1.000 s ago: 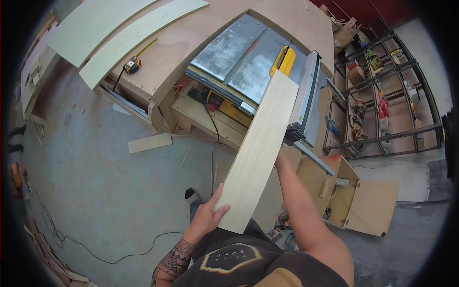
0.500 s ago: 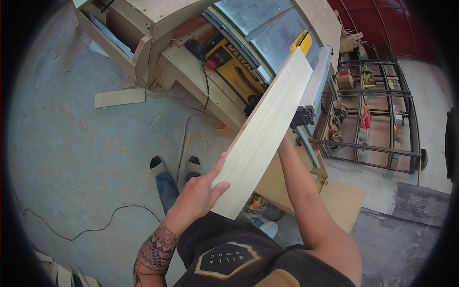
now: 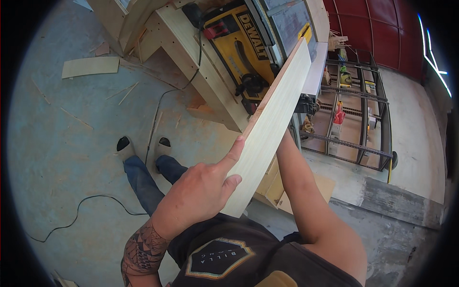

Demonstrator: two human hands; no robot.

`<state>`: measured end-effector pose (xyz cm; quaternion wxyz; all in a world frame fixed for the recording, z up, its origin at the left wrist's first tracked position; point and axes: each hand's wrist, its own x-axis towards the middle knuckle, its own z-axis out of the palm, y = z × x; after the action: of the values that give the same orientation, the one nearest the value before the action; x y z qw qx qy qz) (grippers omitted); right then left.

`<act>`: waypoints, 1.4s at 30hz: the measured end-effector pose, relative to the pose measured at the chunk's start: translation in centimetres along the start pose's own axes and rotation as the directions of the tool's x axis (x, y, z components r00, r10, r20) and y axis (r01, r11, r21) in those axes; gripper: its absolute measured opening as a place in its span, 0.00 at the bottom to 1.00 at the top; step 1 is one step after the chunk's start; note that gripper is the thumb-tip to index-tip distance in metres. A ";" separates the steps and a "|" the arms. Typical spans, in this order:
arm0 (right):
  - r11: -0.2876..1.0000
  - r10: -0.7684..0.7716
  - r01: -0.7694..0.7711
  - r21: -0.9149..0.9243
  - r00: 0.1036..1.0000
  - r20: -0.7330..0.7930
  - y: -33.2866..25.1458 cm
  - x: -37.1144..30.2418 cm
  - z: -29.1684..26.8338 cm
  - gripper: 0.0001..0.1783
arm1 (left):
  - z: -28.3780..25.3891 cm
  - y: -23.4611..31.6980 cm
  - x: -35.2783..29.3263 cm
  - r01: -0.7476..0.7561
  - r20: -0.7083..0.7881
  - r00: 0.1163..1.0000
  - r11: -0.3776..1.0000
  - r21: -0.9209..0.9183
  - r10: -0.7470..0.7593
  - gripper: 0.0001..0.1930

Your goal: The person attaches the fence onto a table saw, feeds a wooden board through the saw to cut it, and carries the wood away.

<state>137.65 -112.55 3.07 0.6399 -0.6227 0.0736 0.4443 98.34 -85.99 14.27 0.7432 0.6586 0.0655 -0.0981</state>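
A long pale wooden board [image 3: 272, 119] slants from near my waist up toward a yellow and black table saw [image 3: 224, 43]. My left hand [image 3: 203, 184] grips the board's near left edge, thumb on the pale face and index finger stretched along the reddish-brown edge. From the right, my right forearm [image 3: 299, 179] reaches up behind the board, which hides that hand and its fingers. Beyond the board's far end, a yellow piece [image 3: 305, 31] stands at the saw's metal top [image 3: 289, 24].
The saw sits in a wooden bench [image 3: 179, 62]. A black cord [image 3: 165, 95] hangs from it to the floor, where offcuts [image 3: 90, 67] lie. A pale rail [image 3: 314, 74] runs right of the board. Farther right stands a dark metal frame [image 3: 357, 112] holding tools.
The board has tilted, showing more of its reddish-brown edge. My left index finger now points farther up that edge. The view has shifted, with the floor and metal frame appearing farther left.
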 end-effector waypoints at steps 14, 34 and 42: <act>0.993 -0.088 0.072 0.088 0.978 0.187 -0.2 -1.4 0.7 0.20 | -0.5 0.3 0.9 -0.036 0.002 0.999 0.999 0.028 0.036 0.39; 0.990 -0.102 0.077 0.119 0.969 0.224 -0.2 -2.4 2.6 0.13 | 0.3 -1.9 0.4 -0.134 -0.073 0.989 0.991 -0.025 0.132 0.37; 0.986 -0.165 0.167 0.014 0.982 -0.087 -0.3 -4.2 5.0 0.10 | 0.0 -1.6 0.2 -0.122 -0.030 0.992 0.992 -0.019 0.122 0.37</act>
<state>133.00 -110.17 7.07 0.6774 -0.6384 0.0535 0.3616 98.19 -86.20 12.63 0.7536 0.6549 0.0369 -0.0422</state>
